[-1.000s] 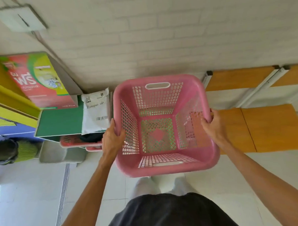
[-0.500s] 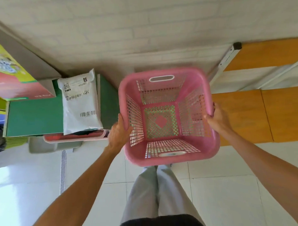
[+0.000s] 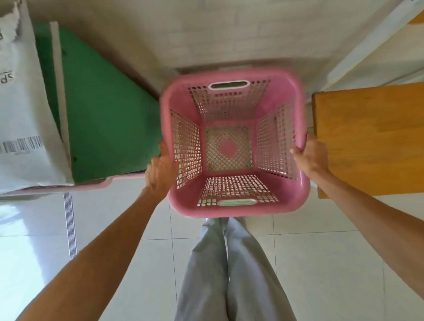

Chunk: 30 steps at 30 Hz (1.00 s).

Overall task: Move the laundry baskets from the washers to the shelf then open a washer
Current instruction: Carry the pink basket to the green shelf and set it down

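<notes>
An empty pink mesh laundry basket [image 3: 236,207] hangs upright in front of me, low over the tiled floor, between a green board and a wooden shelf. My left hand [image 3: 159,173] grips its left rim. On the opposite rim my right hand [image 3: 309,154] holds it. The wooden shelf board [image 3: 373,140] lies just to the basket's right, its metal upright [image 3: 370,42] slanting to the top right. No washer is in view.
A green board [image 3: 108,120] carrying a white mail parcel [image 3: 17,114] rests on another pink basket [image 3: 63,188] at the left. A white brick wall [image 3: 213,28] is close behind. Pale floor tiles [image 3: 318,264] and my grey-trousered legs [image 3: 231,275] fill the lower view.
The view has tilted down and moved closer to the wall. The basket has sunk lower, between the green board and the shelf, with both hands still on its rim.
</notes>
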Each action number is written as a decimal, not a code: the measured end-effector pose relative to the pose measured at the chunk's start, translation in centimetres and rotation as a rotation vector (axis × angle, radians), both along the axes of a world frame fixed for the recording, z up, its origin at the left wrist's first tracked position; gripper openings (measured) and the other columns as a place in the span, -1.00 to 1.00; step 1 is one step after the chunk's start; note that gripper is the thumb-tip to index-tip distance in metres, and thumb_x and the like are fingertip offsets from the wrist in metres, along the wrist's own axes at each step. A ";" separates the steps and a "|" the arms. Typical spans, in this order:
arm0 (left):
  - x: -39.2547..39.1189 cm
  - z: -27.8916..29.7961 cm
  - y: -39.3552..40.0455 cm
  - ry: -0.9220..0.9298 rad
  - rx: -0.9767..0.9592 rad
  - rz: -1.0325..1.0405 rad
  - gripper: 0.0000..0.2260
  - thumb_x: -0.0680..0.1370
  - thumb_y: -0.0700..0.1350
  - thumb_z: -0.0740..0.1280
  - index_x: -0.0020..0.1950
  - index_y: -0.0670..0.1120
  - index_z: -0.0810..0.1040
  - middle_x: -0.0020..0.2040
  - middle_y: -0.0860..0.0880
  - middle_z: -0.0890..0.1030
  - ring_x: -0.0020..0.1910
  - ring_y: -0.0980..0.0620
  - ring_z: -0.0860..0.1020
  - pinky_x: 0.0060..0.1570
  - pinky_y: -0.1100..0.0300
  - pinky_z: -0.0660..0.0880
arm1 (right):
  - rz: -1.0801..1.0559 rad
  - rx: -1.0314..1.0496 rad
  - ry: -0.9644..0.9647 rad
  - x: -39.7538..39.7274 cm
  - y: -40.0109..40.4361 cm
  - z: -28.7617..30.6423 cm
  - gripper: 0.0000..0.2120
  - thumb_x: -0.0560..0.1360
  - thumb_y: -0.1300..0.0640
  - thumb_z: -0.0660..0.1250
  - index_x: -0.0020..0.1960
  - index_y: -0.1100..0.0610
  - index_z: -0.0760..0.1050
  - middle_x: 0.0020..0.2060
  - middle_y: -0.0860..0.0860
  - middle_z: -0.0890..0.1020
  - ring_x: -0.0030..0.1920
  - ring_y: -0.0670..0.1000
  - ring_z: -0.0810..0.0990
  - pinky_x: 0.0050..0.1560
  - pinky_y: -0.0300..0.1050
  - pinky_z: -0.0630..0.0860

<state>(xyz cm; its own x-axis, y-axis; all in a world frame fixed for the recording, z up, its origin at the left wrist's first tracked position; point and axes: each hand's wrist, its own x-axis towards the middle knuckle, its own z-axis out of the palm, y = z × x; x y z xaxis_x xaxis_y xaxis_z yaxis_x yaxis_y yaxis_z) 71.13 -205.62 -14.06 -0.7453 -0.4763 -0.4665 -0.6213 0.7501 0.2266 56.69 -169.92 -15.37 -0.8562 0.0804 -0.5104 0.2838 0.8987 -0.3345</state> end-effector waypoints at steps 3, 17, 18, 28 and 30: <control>-0.1 -2.5 0.1 0.020 0.036 -0.002 -0.42 0.58 -0.15 0.31 0.50 -0.22 0.10 -0.18 -0.29 0.62 -0.30 -0.32 0.61 -0.32 -0.21 0.61 | 0.005 0.030 -0.015 -0.4 0.2 -3.3 -0.75 0.56 0.09 0.35 0.00 0.32 0.53 -0.32 0.13 0.59 -0.45 0.08 0.53 -0.62 -0.27 0.27; -0.2 -7.3 0.5 0.073 0.052 0.018 -0.41 0.62 -0.14 0.30 0.54 -0.31 0.11 -0.17 -0.28 0.60 -0.34 -0.22 0.55 -0.32 0.00 0.55 | 0.071 0.081 0.006 -0.3 -0.4 -7.1 -0.69 0.58 0.19 0.33 0.22 0.32 0.38 -0.05 0.20 0.62 -0.19 0.17 0.62 -0.49 -0.25 0.30; -0.2 -7.3 0.3 0.055 0.045 0.005 -0.39 0.62 -0.10 0.30 0.54 -0.31 0.10 -0.13 -0.33 0.61 -0.28 -0.29 0.59 -0.27 -0.08 0.57 | 0.080 0.081 0.002 -0.4 -0.4 -6.8 -0.69 0.58 0.18 0.33 0.23 0.32 0.38 -0.03 0.21 0.63 -0.15 0.19 0.64 -0.45 -0.23 0.31; 1.0 0.6 0.6 -0.078 0.106 -0.057 -0.26 0.50 0.18 0.35 0.55 -0.10 0.15 0.36 -0.24 0.44 0.21 -0.34 0.52 0.06 -0.24 0.53 | 0.221 0.063 -0.012 0.8 -1.2 -0.7 -0.38 0.50 0.11 0.45 0.42 0.21 0.23 0.22 0.19 0.49 0.13 0.16 0.57 -0.09 -0.09 0.52; 1.3 4.8 1.1 -0.154 0.112 -0.065 -0.22 0.46 0.34 0.28 0.51 -0.10 0.22 0.41 -0.21 0.37 0.30 -0.29 0.46 0.12 -0.23 0.53 | 0.261 0.093 -0.040 1.7 -2.2 2.9 -0.43 0.51 -0.03 0.42 0.37 0.23 0.31 0.20 0.19 0.51 0.20 0.20 0.53 0.06 0.03 0.57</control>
<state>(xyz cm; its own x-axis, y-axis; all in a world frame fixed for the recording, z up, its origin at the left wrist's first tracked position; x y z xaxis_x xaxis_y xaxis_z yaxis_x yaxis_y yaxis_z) 72.43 -204.50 -9.28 -0.6888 -0.3681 -0.6245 -0.6061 0.7651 0.2175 58.37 -172.08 -12.47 -0.8336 -0.0921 -0.5447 0.0498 0.9695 -0.2401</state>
